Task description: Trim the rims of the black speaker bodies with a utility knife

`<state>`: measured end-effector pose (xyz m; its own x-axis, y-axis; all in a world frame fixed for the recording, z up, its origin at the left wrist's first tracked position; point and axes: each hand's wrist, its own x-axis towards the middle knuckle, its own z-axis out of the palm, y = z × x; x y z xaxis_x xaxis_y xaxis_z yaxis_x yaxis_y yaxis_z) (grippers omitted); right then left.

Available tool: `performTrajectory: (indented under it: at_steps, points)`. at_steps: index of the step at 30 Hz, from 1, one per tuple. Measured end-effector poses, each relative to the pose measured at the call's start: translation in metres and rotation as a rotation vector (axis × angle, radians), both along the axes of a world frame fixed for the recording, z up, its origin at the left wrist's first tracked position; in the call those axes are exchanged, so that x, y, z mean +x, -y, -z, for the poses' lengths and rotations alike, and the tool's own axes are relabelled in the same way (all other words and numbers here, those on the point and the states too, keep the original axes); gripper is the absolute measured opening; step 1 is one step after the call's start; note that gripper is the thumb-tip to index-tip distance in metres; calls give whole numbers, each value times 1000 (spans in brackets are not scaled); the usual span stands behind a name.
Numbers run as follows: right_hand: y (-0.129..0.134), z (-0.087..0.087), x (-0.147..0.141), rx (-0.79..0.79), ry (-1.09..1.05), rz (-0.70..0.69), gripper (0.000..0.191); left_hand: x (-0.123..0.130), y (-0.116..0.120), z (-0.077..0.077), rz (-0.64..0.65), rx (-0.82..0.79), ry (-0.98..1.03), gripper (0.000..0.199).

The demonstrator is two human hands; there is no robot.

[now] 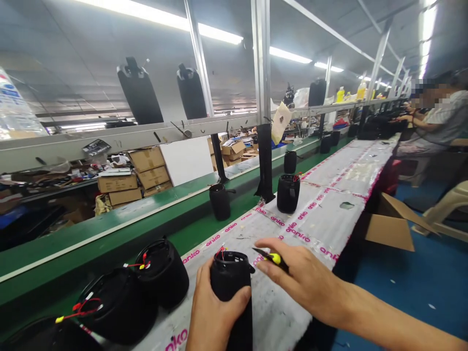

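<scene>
My left hand (219, 307) is wrapped round a black cylindrical housing (231, 278) at the bottom centre, its open top facing up with red wires at the rim. Just to the right, my right hand (303, 278) grips a small tool (275, 259) with a yellow and black handle; its dark pointed tip is directed left, above the housing's right edge and apart from it. Three more black housings with red wires stand at the lower left, the nearest whole one (164, 278) beside my left hand.
The bench (329, 195) has a white covering with pink print. A black housing (288, 194) stands farther along it, and another (220, 202) on the green conveyor (183, 234). A metal post (261, 73) rises behind. An open carton (389, 231) and a person (448, 112) are at right.
</scene>
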<state>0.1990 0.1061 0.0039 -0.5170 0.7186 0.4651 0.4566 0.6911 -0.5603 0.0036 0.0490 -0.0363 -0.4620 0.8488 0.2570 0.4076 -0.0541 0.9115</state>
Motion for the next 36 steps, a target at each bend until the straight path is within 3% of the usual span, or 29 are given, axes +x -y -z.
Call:
performTrajectory:
  at_steps: [3,6,9,13,17,21,26,32,36]
  points:
    - [1,-1,-14,-77,53,-78,32,16,5,-5,-85,-1,-127,67]
    - [2,2,-23,-70,85,-26,22,22,10,-3,-101,55,-202,65]
    - [0,10,-18,-68,66,1,20,7,11,2,161,12,87,77]
    - [-6,23,-3,-105,-12,-108,22,-15,8,5,525,-149,566,90]
    - [-12,28,4,-133,-79,-119,24,-10,6,2,731,-182,687,80]
    - [-12,28,5,-188,-93,-57,25,0,4,-1,617,-82,549,79]
    - [-7,27,3,-107,-34,-72,24,-2,5,-2,397,-72,258,72]
    - [-4,17,-4,40,-1,-84,26,0,7,0,304,-46,267,69]
    - [4,11,-8,206,127,-32,17,0,7,4,114,-97,191,75]
